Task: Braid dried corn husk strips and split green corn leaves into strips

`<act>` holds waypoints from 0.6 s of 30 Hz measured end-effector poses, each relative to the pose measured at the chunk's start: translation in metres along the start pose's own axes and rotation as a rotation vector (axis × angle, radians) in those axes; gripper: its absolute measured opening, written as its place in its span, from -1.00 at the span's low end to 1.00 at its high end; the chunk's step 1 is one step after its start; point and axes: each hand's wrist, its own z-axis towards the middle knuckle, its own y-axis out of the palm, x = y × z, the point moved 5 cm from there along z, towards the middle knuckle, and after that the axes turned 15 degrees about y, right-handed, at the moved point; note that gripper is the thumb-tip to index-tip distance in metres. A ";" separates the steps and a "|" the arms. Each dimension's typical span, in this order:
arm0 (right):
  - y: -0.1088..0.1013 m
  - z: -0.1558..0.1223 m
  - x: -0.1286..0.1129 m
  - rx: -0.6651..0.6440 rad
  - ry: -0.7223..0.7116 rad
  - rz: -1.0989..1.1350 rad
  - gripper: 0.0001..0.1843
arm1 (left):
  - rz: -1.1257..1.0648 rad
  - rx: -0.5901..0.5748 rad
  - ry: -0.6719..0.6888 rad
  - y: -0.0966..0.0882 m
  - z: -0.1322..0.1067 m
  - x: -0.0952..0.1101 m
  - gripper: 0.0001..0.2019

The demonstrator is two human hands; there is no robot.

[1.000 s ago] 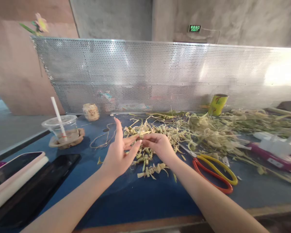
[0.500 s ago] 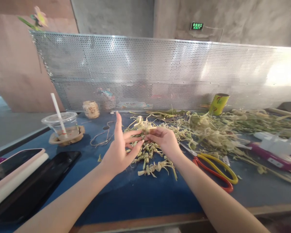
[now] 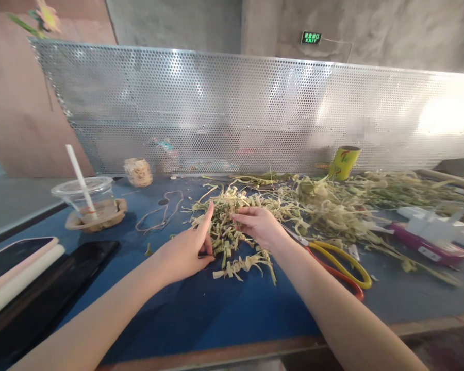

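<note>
Pale-green plant strips (image 3: 229,234) lie between left fingers (image 3: 206,222) and right fingers (image 3: 245,220).

The hands (image 3: 187,253) have parted, the left lower.

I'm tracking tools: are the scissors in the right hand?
No, the scissors lie on the table, while the right hand is over the plant scraps.

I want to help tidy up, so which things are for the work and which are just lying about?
Probably for the work:
the plant pieces between the left hand and right hand;
the loose plant strands;
maybe the scissors.

Probably just lying about:
the drink cup;
the black phone;
the yellow-green tube.
</note>
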 end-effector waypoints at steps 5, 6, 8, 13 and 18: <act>0.001 0.002 0.000 -0.038 -0.011 0.059 -0.80 | -0.171 0.042 -0.053 -0.004 -0.002 -0.006 -0.04; 0.001 0.001 -0.001 -0.041 -0.016 0.084 -0.80 | -0.230 0.080 -0.056 -0.008 -0.002 -0.006 -0.03; 0.001 0.001 -0.002 -0.050 -0.032 0.141 -0.78 | -0.410 0.197 -0.078 -0.017 -0.001 -0.004 0.01; 0.007 -0.005 -0.003 -0.119 -0.043 0.199 -0.73 | -0.923 0.660 -0.136 -0.031 0.001 -0.006 -0.08; 0.024 -0.015 0.003 -0.269 0.040 0.144 -0.76 | -1.101 0.778 -0.171 -0.016 0.006 -0.013 -0.21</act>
